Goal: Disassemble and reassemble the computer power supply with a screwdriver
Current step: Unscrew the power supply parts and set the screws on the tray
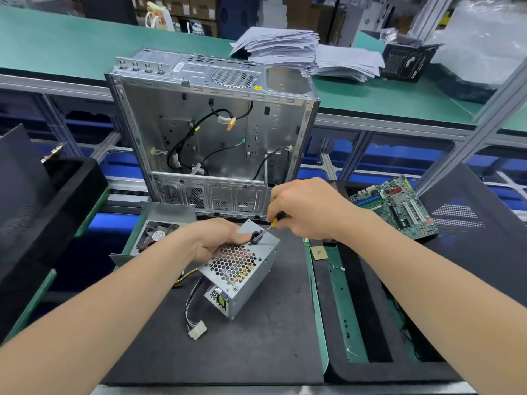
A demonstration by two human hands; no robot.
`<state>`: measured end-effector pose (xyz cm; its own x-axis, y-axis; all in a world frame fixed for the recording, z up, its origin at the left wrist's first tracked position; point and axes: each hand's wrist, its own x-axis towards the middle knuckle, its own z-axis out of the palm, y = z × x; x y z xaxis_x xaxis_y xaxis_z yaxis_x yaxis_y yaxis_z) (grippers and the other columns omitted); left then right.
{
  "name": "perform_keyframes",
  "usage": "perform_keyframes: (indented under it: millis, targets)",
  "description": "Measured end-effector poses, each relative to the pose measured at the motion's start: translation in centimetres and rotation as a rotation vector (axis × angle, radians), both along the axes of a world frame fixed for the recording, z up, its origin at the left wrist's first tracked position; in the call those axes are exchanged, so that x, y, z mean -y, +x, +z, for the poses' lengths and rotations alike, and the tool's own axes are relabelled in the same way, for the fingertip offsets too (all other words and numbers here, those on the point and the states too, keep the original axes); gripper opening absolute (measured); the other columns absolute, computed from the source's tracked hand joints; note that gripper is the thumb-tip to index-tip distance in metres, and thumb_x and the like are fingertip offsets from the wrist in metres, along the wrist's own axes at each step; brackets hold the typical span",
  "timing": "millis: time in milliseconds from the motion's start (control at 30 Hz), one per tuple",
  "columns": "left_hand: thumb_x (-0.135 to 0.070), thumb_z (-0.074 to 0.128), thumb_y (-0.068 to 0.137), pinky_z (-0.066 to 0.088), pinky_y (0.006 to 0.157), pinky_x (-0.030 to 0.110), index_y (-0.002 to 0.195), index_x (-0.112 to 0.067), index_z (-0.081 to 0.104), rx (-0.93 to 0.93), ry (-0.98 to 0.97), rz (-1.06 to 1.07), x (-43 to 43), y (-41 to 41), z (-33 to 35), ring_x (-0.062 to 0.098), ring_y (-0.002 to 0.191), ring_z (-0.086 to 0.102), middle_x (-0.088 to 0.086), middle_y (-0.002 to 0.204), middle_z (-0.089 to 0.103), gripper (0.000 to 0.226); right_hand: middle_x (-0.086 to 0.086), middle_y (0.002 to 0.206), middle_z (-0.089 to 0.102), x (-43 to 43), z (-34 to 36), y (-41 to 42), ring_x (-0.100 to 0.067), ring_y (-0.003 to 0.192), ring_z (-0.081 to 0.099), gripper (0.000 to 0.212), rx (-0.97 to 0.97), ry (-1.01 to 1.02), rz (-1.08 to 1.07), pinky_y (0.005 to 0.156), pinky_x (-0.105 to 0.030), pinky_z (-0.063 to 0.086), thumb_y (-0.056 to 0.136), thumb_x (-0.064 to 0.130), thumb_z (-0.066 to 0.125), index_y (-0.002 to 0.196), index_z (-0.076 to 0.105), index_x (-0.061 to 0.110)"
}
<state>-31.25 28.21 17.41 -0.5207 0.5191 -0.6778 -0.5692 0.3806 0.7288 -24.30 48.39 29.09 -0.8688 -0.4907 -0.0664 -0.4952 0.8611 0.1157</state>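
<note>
While the left hand (212, 240) wraps its fingers over the far left edge of the power supply (242, 269) and holds it tilted on the dark mat (256, 352), the right hand (308, 209) is closed around the yellow-and-black handle of the screwdriver (271, 225), whose shaft slants down and to the left until its tip meets the far corner of the unit's perforated face, just beside the black power socket. The power supply sits in the middle of the mat, near the person, with its honeycomb grille facing up and a bundle of coloured wires (191, 302) trailing from its near left side to a white connector (197, 329) lying on the mat. Just to the left, partly behind the left forearm, lies an opened metal housing with a fan (155, 236) inside. Beyond the hands stands an empty computer case (214, 132), its open side toward the camera, with black cables hanging inside. To the right, a green motherboard (396, 205) rests on a black tray (456, 252). On the far green bench (71, 44), stacks of paper (285, 44) are piled.
</note>
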Motion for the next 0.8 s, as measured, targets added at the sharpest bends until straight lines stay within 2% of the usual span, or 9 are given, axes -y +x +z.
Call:
perform_keyframes:
  millis: [100, 267, 367, 433, 500, 567, 633, 733, 800]
  targets:
    - [-0.009, 0.064, 0.1, 0.05, 0.107, 0.056, 0.121, -0.002, 0.069, -0.007, 0.024, -0.051, 0.5, -0.3, -0.3, 0.032, 0.099, 0.071, 0.025, 0.121, 0.072, 0.022, 0.017, 0.113, 0.064, 0.3, 0.2, -0.1, -0.014, 0.107, 0.062, 0.025, 0.004, 0.02, 0.01, 0.072, -0.034, 0.051, 0.096, 0.029, 0.067, 0.116, 0.075, 0.041]
    - [-0.006, 0.061, 0.101, 0.055, 0.097, 0.049, 0.126, 0.0, 0.067, -0.012, 0.057, -0.082, 0.8, -0.3, -0.6, 0.03, 0.096, 0.073, 0.023, 0.118, 0.073, 0.026, 0.018, 0.106, 0.07, 1.2, 1.0, -0.6, -0.015, 0.102, 0.065, 0.025, -0.014, 0.031, 0.039, 0.071, -0.035, 0.055, 0.091, 0.023, 0.071, 0.107, 0.076, 0.042]
    - [-0.003, 0.062, 0.1, 0.058, 0.087, 0.044, 0.122, 0.001, 0.067, -0.037, 0.065, -0.082, 0.9, -0.3, -0.7, 0.028, 0.089, 0.074, 0.022, 0.112, 0.074, 0.023, 0.016, 0.1, 0.071, 2.1, 1.3, -1.0, -0.015, 0.104, 0.062, 0.026, 0.007, 0.043, 0.098, 0.07, -0.032, 0.051, 0.091, 0.015, 0.069, 0.106, 0.075, 0.036]
    - [-0.002, 0.063, 0.099, 0.059, 0.083, 0.041, 0.122, 0.002, 0.067, -0.064, 0.069, -0.074, 1.0, -0.1, -0.7, 0.027, 0.088, 0.074, 0.023, 0.111, 0.074, 0.024, 0.01, 0.103, 0.068, 2.7, 1.7, -1.1, -0.017, 0.107, 0.057, 0.026, 0.069, 0.041, 0.164, 0.075, -0.037, 0.052, 0.093, 0.008, 0.067, 0.107, 0.075, 0.027]
    - [-0.001, 0.065, 0.097, 0.058, 0.079, 0.037, 0.113, 0.001, 0.071, -0.1, 0.079, -0.072, 0.9, 0.0, -0.8, 0.026, 0.087, 0.072, 0.023, 0.11, 0.074, 0.017, 0.006, 0.11, 0.061, 3.0, 2.2, -1.3, -0.018, 0.109, 0.054, 0.029, 0.119, 0.048, 0.222, 0.08, -0.043, 0.054, 0.092, 0.002, 0.065, 0.11, 0.074, 0.022]
    - [0.001, 0.067, 0.095, 0.057, 0.073, 0.03, 0.091, -0.008, 0.074, -0.125, 0.084, -0.058, 0.9, 0.1, -0.9, 0.021, 0.081, 0.072, 0.016, 0.098, 0.075, 0.012, 0.005, 0.111, 0.053, 3.3, 2.6, -1.5, -0.019, 0.108, 0.053, 0.031, 0.149, 0.08, 0.243, 0.081, -0.042, 0.054, 0.092, 0.0, 0.064, 0.114, 0.072, 0.021]
    - [0.001, 0.067, 0.094, 0.054, 0.071, 0.027, 0.086, -0.012, 0.071, -0.147, 0.067, -0.046, 0.8, 0.2, -0.9, 0.018, 0.079, 0.071, 0.011, 0.093, 0.076, 0.016, 0.007, 0.106, 0.05, 4.0, 2.5, -1.6, -0.02, 0.103, 0.055, 0.025, 0.147, 0.108, 0.23, 0.08, -0.041, 0.053, 0.094, 0.004, 0.062, 0.111, 0.068, 0.021]
    - [-0.001, 0.066, 0.094, 0.049, 0.077, 0.028, 0.097, -0.008, 0.071, -0.184, 0.039, -0.04, 0.8, 0.5, -0.7, 0.016, 0.082, 0.069, 0.01, 0.097, 0.075, 0.009, 0.006, 0.095, 0.054, 4.8, 1.8, -1.8, -0.023, 0.096, 0.059, 0.003, 0.106, 0.001, 0.108, 0.072, -0.044, 0.053, 0.099, 0.022, 0.064, 0.101, 0.064, 0.022]
    - [-0.001, 0.065, 0.095, 0.05, 0.089, 0.038, 0.114, 0.003, 0.07, -0.187, 0.035, -0.018, 0.8, 0.8, -0.5, 0.024, 0.095, 0.068, 0.017, 0.111, 0.075, 0.02, 0.003, 0.082, 0.053, 5.2, 1.2, -2.1, -0.03, 0.09, 0.063, 0.019, 0.052, -0.084, -0.026, 0.055, -0.035, 0.042, 0.101, 0.037, 0.063, 0.097, 0.063, 0.019]
